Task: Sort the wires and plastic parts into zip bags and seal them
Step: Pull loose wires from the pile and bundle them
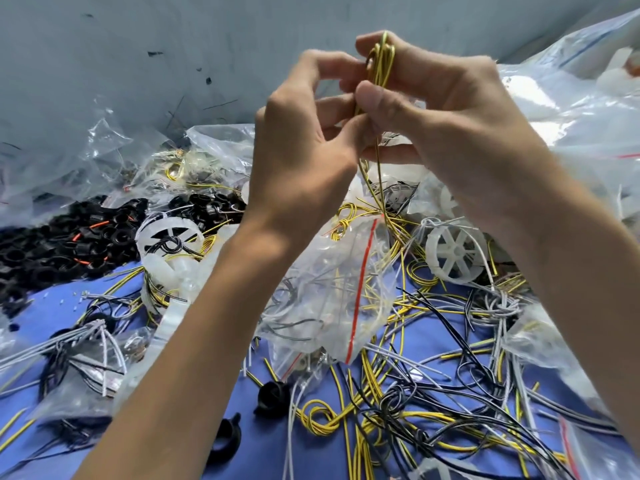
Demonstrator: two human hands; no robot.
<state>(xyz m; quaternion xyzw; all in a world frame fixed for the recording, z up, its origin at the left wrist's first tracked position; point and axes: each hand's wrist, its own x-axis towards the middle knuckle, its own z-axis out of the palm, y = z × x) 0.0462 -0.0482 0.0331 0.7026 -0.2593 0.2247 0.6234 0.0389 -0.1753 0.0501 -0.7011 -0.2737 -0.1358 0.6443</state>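
Both hands are raised toward 12 o'clock above the heap, closed on one yellow wire (380, 65) folded into a long loop. The right hand (457, 126) pinches it: the thumb lies across the strands and presses them against the curled fingers (415, 58) behind, and the loop's bend pokes out just above the top finger. The left hand (301, 143) comes in from 9 o'clock, fingers curled, their tips meeting the same strands beside the right thumb; which tips actually touch the yellow wire I cannot tell. Its free ends hang down toward 6 o'clock and reach the tangle below. Right under the hands, at 6 o'clock, lies a crumpled clear zip bag (322, 282) with a red strip and wires inside. A white wheel (453, 252) sits at 4 o'clock of the hands and a second wheel (169, 237) at 8 o'clock. Black rings (52, 244) pile up at 9 o'clock of the view. Loose wires (415, 420), yellow, black and grey, sprawl over the blue table (45, 320) from 5 to 7 o'clock. More clear bags (588, 109) are heaped at 2 o'clock.
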